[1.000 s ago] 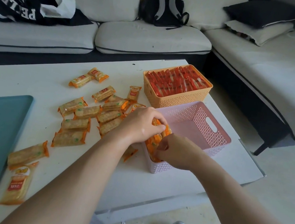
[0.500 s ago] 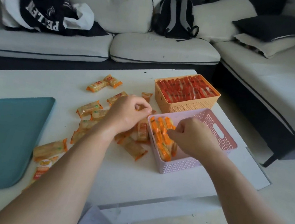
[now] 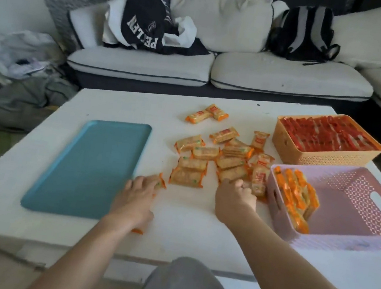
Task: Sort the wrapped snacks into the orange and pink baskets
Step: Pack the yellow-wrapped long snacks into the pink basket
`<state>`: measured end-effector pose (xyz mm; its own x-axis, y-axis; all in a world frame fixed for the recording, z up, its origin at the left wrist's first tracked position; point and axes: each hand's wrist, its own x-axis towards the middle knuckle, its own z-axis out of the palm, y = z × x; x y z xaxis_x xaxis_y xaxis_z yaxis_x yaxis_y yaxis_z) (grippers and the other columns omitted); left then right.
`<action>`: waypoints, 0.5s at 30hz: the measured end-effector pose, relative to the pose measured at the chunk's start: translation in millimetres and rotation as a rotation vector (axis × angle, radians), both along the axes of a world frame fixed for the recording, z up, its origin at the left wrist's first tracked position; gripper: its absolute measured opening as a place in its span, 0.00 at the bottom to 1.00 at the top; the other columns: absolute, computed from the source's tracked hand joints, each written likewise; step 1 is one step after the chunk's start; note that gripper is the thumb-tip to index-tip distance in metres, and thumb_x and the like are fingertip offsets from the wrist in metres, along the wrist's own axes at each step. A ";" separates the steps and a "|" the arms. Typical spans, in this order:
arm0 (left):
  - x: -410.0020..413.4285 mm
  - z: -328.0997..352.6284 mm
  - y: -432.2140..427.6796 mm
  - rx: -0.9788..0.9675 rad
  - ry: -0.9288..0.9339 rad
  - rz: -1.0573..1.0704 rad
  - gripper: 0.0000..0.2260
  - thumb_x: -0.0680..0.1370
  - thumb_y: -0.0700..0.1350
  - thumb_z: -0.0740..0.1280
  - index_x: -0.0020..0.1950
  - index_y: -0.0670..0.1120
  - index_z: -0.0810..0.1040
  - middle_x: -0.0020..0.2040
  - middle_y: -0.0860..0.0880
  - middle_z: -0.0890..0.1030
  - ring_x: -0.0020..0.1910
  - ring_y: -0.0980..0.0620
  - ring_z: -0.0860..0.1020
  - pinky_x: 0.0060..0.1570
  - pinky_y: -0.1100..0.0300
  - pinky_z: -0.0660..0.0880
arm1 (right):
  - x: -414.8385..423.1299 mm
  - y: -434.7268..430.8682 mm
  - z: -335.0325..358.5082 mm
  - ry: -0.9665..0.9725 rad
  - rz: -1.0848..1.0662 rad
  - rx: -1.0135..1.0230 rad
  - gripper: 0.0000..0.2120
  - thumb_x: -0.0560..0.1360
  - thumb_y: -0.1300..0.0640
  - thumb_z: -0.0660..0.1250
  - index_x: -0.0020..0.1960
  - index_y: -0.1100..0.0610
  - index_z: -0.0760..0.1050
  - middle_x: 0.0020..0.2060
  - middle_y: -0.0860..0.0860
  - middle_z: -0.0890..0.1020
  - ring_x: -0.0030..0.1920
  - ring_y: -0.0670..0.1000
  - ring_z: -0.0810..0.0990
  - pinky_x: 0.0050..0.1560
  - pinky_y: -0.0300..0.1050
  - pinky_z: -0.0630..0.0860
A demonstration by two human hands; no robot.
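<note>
Several orange-wrapped cracker snacks (image 3: 207, 156) lie in a loose pile mid-table. My left hand (image 3: 136, 200) lies flat over one stray snack (image 3: 161, 182), whose orange end pokes out past the fingertips; another snack (image 3: 137, 231) shows under my wrist. My right hand (image 3: 235, 199) curls its fingers on a snack at the pile's near edge, just left of the pink basket (image 3: 342, 239). A row of orange-wrapped snacks (image 3: 297, 198) stands along the pink basket's left side. The orange basket (image 3: 324, 159) behind it is full of red packets (image 3: 328, 134).
A teal tray (image 3: 90, 167) lies on the white table (image 3: 182, 246) left of my left hand. A sofa (image 3: 280, 76) with a backpack (image 3: 303, 32) and clothes (image 3: 143, 22) runs behind the table. My knee (image 3: 184, 288) is below the front edge.
Both hands have left the pink basket. The left hand swung out left onto the stray snacks by the tray, and the right came down to the pile's near edge. The camera turned left.
</note>
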<state>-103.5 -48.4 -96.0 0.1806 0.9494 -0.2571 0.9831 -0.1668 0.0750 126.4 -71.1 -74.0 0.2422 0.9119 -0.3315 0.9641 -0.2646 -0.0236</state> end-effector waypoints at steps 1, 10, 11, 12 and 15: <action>0.2 0.8 0.5 0.060 -0.010 -0.006 0.36 0.73 0.45 0.71 0.78 0.53 0.59 0.72 0.47 0.66 0.69 0.42 0.67 0.68 0.52 0.69 | -3.4 1.2 -2.3 -0.010 -0.001 0.012 0.28 0.81 0.58 0.62 0.77 0.64 0.59 0.70 0.63 0.67 0.70 0.62 0.72 0.62 0.52 0.75; -1.4 8.3 -11.5 -0.011 -0.023 0.249 0.27 0.74 0.50 0.70 0.69 0.47 0.64 0.62 0.45 0.79 0.60 0.41 0.80 0.53 0.51 0.76 | 5.2 14.4 -5.7 0.124 0.015 -0.094 0.29 0.70 0.53 0.70 0.70 0.59 0.72 0.64 0.56 0.76 0.65 0.58 0.76 0.53 0.48 0.75; -1.3 10.0 -9.0 0.007 -0.065 0.251 0.24 0.75 0.47 0.69 0.68 0.45 0.65 0.62 0.45 0.79 0.60 0.41 0.80 0.53 0.51 0.76 | 4.3 15.9 -2.3 0.132 0.038 -0.100 0.27 0.68 0.51 0.71 0.66 0.57 0.75 0.62 0.55 0.76 0.63 0.58 0.77 0.50 0.48 0.75; -0.8 12.2 -4.7 0.041 -0.124 0.255 0.22 0.76 0.47 0.68 0.67 0.44 0.67 0.61 0.45 0.79 0.60 0.41 0.80 0.53 0.52 0.75 | 2.8 17.0 1.6 0.148 0.059 -0.096 0.24 0.69 0.51 0.70 0.63 0.57 0.75 0.62 0.56 0.75 0.61 0.59 0.76 0.51 0.48 0.74; 3.8 19.1 13.3 0.137 -0.277 0.268 0.21 0.78 0.51 0.68 0.66 0.41 0.70 0.61 0.42 0.73 0.60 0.38 0.77 0.57 0.50 0.74 | -8.7 22.4 9.7 0.309 0.100 -0.008 0.20 0.74 0.56 0.66 0.64 0.58 0.68 0.62 0.57 0.70 0.61 0.60 0.73 0.54 0.49 0.73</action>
<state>-99.6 -35.1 -76.9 -0.0331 0.9943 -0.1009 0.9388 0.0656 0.3383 117.7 -48.6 -64.3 0.0379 0.9230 -0.3829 0.9328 -0.1701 -0.3178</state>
